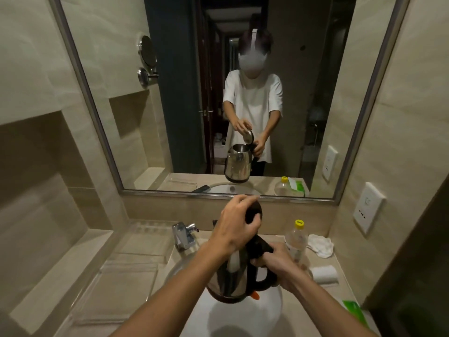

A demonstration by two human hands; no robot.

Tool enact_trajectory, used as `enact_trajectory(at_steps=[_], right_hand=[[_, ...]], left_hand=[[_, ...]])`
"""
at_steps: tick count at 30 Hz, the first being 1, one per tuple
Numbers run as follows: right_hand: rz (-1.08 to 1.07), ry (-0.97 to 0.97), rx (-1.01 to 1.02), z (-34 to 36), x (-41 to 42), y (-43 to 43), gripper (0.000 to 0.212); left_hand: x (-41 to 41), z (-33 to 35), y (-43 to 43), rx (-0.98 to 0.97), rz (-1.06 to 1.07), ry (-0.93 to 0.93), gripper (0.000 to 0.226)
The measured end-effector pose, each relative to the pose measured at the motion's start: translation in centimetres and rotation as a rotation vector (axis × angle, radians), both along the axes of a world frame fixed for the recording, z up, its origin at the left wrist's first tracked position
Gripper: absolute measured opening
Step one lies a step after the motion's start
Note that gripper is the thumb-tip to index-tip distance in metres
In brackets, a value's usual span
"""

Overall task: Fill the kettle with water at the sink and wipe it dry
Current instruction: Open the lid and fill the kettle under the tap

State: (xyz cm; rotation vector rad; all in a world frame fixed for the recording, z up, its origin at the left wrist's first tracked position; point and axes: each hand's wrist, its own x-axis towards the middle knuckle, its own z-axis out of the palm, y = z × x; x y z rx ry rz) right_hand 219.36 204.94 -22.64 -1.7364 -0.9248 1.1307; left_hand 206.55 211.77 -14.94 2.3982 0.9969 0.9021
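Steel kettle (230,278) held above white sink (243,317), right hand (279,266) wrapped tight round black handle. Left hand (234,224) pinched raised lid (254,211), fingers curled. Tap (183,235) just left; plastic bottle (296,242) right.

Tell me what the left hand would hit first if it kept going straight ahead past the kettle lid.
Probably the mirror: the left hand, gripping the raised lid, points at it; depth is unclear.
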Motion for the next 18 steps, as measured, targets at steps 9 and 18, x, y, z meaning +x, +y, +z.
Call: enact_trajectory(at_steps=[9,18], right_hand=[[-0.083,-0.084,-0.017,-2.6,-1.2,1.5,0.031],[-0.152,-0.104,-0.084,-8.4,-0.1,0.5,0.029]], left_hand=[[-4.7,-1.6,8.3,-0.233,-0.111,-0.097,0.029],[-4.5,-7.6,14.6,-0.221,0.029,0.141,0.027]])
